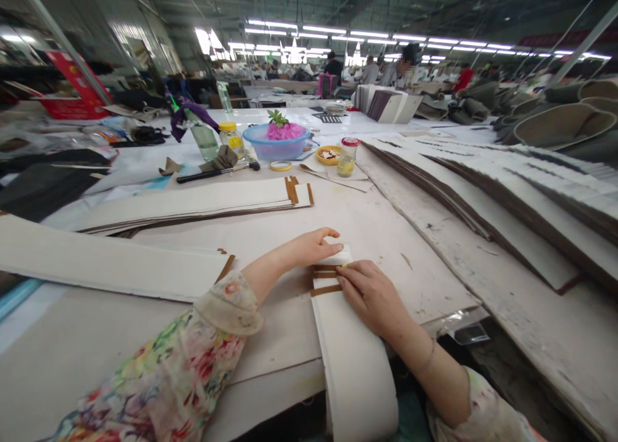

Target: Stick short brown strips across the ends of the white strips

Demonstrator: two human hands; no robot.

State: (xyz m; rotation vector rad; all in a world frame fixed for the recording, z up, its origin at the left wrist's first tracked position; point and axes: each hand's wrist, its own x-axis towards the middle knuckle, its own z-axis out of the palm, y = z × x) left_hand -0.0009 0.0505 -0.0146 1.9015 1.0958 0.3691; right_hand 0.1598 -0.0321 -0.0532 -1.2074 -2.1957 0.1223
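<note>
The left hand (322, 246) is at the centre of the frame, finger and thumb parted narrowly, the thumb against the white end of a strip pile (355, 361). The right hand (371, 294), just below and to the right, has its fingers bent down onto the brown-banded ends; I cannot tell whether it grips them. The pile runs from between the hands to the bottom edge, curving down over the near edge of the tabletop (386, 220).

The tabletop is pale, scuffed and stained, with a long seam slanting towards the lower right. More strips (116, 255) with brown ends lie at middle left, and another stack (203, 204) sits above them. Large pale panels (483, 204) fan out at right, below grey rolls (564, 123) in the upper right.

Behind is a big hall with rows of lit tube lamps (323, 30) across the top and people far back.

At upper centre, a blue basin (275, 150) holds something pink with a green sprig (277, 118) on top. Right of it, a yellow dish (328, 162) contains small pale and brown bits, beside a red-lidded jar (347, 154) with yellowish contents low down. Left of the basin stand a yellow-lidded jar (232, 138) and a greenish bottle (205, 143).
</note>
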